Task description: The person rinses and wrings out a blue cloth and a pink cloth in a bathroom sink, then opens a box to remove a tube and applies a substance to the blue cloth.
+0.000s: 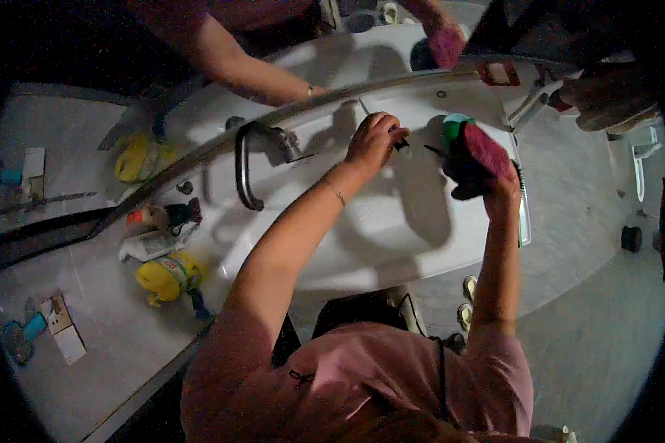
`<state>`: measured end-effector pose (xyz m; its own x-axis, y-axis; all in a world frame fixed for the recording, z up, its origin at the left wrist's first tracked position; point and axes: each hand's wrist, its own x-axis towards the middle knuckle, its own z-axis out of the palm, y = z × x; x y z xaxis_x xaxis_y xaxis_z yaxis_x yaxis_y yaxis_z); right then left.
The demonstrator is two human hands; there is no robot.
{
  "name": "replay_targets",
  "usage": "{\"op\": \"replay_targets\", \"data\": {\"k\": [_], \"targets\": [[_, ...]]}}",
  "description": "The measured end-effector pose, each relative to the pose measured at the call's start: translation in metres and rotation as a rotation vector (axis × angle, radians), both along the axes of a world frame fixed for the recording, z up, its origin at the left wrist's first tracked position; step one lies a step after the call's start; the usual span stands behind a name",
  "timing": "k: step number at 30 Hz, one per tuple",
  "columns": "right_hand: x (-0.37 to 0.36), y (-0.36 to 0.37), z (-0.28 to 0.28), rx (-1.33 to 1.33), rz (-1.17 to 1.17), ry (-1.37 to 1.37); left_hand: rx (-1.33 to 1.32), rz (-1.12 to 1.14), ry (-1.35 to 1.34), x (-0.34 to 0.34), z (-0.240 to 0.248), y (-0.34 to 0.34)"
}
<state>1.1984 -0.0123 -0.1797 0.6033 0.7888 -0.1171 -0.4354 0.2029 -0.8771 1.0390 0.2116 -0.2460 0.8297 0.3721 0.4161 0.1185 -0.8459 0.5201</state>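
My left hand point(375, 140) is over the white washbasin point(362, 221), its fingers curled round a small black object point(401, 143) whose kind I cannot make out. At the basin's right end my right hand point(504, 181) grips a pink cloth point(488, 149), with a dark bunched part hanging below it. Just beyond the cloth, partly hidden by it, is a green round container point(454, 129). Left of my left hand stand a black curved tap point(242, 166) and a small shiny cup point(287, 145).
A mirror edge point(318, 100) runs behind the basin and reflects my arms. On the left counter point(125, 354) are a yellow bottle point(168, 277), a white bottle point(149, 245), a blue brush point(24, 336) and a socket plate point(63, 328). Pale slippers point(465, 316) lie on the floor.
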Motion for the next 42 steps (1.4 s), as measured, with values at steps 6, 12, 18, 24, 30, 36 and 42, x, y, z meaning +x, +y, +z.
{"op": "replay_targets", "data": {"k": [6, 12, 18, 24, 30, 36, 42], "targets": [[-0.009, -0.076, -0.028, -0.009, -0.133, 0.122, 0.16, -0.151, -0.034, 0.094, -0.038, -0.029], [-0.004, -0.123, -0.038, -0.079, -0.151, 0.233, -0.29, 0.086, -0.379, 0.162, -0.028, -0.06], [-0.009, -0.139, -0.034, -0.191, -0.095, 0.253, -1.488, 0.602, -0.733, 0.197, -0.049, -0.06], [-0.023, -0.113, -0.018, -0.104, 0.059, 0.314, -1.87, 0.678, -0.519, 0.173, -0.088, -0.028], [-0.028, -0.073, -0.001, -0.026, 0.172, 0.372, -1.897, 0.124, 0.096, 0.091, -0.037, -0.051], [-0.061, -0.014, 0.025, -0.018, 0.378, 0.284, -1.84, -0.263, 0.001, -0.061, 0.036, -0.085], [-0.098, 0.041, 0.042, 0.061, 0.419, 0.176, -0.826, 0.068, 0.085, -0.175, 0.145, -0.082]]}}
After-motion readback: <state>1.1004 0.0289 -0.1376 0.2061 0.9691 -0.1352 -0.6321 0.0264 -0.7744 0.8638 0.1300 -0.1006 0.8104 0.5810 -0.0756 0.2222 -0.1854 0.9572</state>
